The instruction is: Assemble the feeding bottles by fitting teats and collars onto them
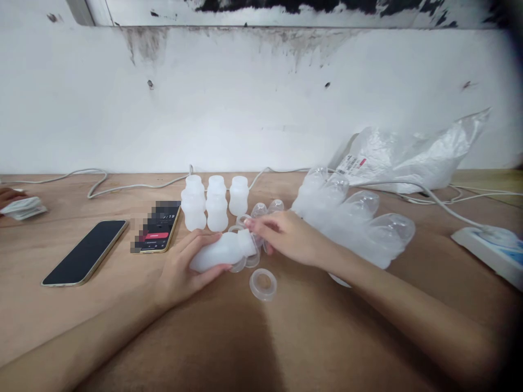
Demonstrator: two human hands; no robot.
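My left hand (188, 264) is wrapped round a milky white plastic bottle (220, 251), which lies tilted with its neck toward the right. By that neck, my right hand (281, 234) has its fingers closed in a pinch on a clear plastic ring (244, 219). Clear rings and small domed pieces (259, 209) lie close together under and behind the right fingers, partly hidden by them. A separate collar ring (263, 285) rests on the table just in front of the bottle. Several more white bottles (217, 207) stand in rows behind my left hand.
To the right lies a pile of bottles with clear domed caps (359, 228). Behind it is a plastic bag (412, 158). A power strip (490, 247) and white cables lie at right. Two phones (85, 253) lie left; another person's hand (11, 196) is at the far left edge.
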